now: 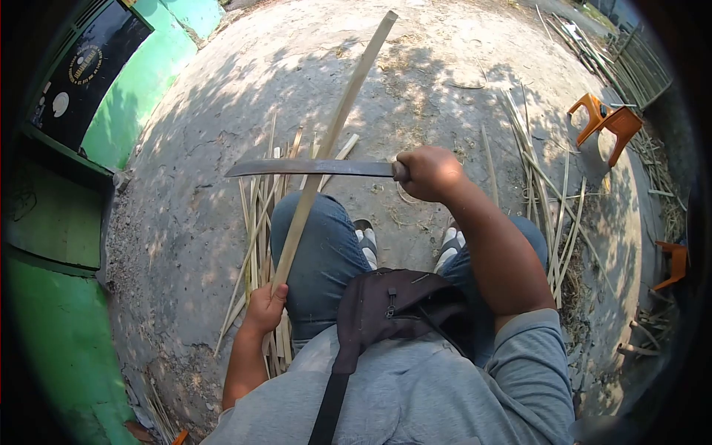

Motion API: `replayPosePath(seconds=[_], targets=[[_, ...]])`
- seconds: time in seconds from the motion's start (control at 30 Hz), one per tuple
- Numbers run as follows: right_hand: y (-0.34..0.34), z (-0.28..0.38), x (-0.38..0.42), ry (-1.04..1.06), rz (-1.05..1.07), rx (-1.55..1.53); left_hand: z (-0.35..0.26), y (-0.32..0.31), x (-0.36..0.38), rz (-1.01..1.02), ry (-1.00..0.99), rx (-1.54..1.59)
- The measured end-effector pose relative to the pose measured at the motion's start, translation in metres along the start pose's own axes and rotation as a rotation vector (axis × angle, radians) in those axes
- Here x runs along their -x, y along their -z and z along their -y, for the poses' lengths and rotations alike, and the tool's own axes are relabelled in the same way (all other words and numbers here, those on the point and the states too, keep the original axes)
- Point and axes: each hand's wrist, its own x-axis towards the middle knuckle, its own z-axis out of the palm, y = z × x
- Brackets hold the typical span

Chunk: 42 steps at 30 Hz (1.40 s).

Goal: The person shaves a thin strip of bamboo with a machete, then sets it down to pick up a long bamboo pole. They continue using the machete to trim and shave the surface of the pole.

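My right hand (432,173) is closed round the handle of a machete (319,167), whose long blade points left. The blade lies across a bamboo strip (343,107), over my left knee. Near its lower end, that strip is gripped by my left hand (265,305), thumb on top. From there it slants up and away to the right, past the blade. Below the blade and beside my left leg, a bundle of more bamboo strips (256,222) lies on the ground, partly hidden by my leg.
More strips (530,163) lie to the right of my right leg. An orange plastic stool (607,127) stands farther right, near piled poles (593,55). A green wall (55,348) runs along the left. A dark waist bag (400,304) rests on my lap.
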Motion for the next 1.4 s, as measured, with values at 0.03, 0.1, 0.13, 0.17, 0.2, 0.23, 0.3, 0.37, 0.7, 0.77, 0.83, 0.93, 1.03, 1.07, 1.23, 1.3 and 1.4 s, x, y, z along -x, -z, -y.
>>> replayPosePath(seconds=[0.03, 0.1, 0.13, 0.17, 0.2, 0.23, 0.3, 0.37, 0.7, 0.77, 0.83, 0.93, 1.03, 1.07, 1.23, 1.3, 1.4], targets=[[0.000, -0.004, -0.002, -0.041, -0.022, -0.020, 0.003, 0.000, -0.001, 0.008, 0.023, 0.023], [-0.001, -0.006, -0.002, -0.061, -0.009, -0.056, 0.006, 0.001, -0.003, 0.020, 0.052, 0.036], [0.000, -0.005, -0.001, -0.072, -0.001, -0.076, 0.007, 0.002, -0.002, 0.024, 0.060, 0.025], [0.000, -0.003, 0.000, -0.057, 0.011, -0.060, 0.008, 0.002, -0.002, 0.029, 0.068, 0.013], [0.004, 0.003, 0.004, -0.044, 0.023, -0.044, 0.001, 0.003, -0.002, 0.020, 0.043, -0.002], [0.005, 0.008, 0.007, -0.032, 0.036, -0.028, -0.009, 0.002, 0.000, 0.011, 0.017, -0.017], [0.003, 0.017, 0.010, 0.039, 0.071, -0.038, -0.018, -0.001, 0.002, -0.021, -0.035, -0.071], [-0.002, 0.024, 0.012, 0.131, 0.046, 0.047, -0.021, -0.002, 0.002, -0.076, -0.089, -0.152], [0.009, -0.020, -0.004, -0.238, -0.060, -0.157, -0.040, -0.006, 0.010, -0.205, -0.142, -0.346], [0.008, -0.012, -0.001, -0.193, -0.035, -0.164, -0.031, -0.006, 0.009, -0.212, -0.146, -0.414], [0.006, -0.003, 0.008, -0.102, -0.026, -0.129, -0.041, -0.005, 0.012, -0.206, -0.110, -0.402], [0.004, 0.024, 0.013, 0.041, 0.091, 0.008, -0.042, -0.008, 0.011, -0.196, -0.088, -0.401], [0.005, 0.029, 0.012, 0.138, 0.086, 0.033, -0.036, -0.011, 0.010, -0.231, -0.103, -0.410], [0.006, 0.027, 0.009, 0.102, 0.076, 0.034, -0.033, -0.012, 0.010, -0.247, -0.107, -0.415], [0.006, -0.014, -0.005, -0.148, -0.019, -0.117, -0.036, -0.010, 0.009, -0.231, -0.079, -0.401], [0.009, -0.021, -0.004, -0.215, -0.028, -0.210, -0.038, -0.008, 0.010, -0.213, -0.069, -0.412], [0.014, -0.005, 0.008, -0.208, -0.004, -0.165, -0.038, -0.006, 0.009, -0.210, -0.083, -0.449]])
